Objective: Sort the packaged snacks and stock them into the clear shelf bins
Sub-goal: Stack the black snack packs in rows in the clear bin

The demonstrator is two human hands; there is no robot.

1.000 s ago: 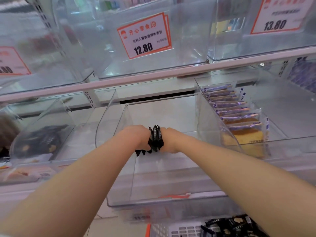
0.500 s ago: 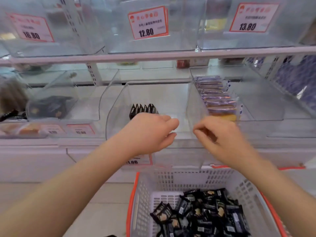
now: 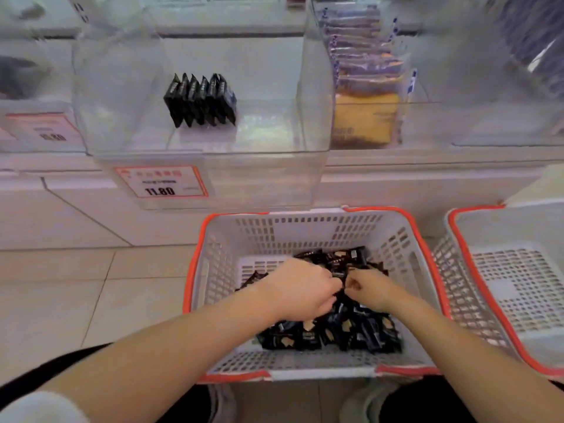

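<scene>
The clear shelf bin (image 3: 195,141) now holds a standing row of black packets (image 3: 201,100), left there a second ago when both hands drew back. Below it, the white basket (image 3: 308,227) with the orange rim carries the loose pile of black snacks (image 3: 345,331) not yet stocked. The left hand (image 3: 300,290) and right hand (image 3: 370,290) have dropped into that pile, fingers curled and apparently pinching packets, so another batch is being gathered

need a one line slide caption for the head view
Both hands, left and right, dig into black snack packets in an orange-rimmed white basket.
</scene>
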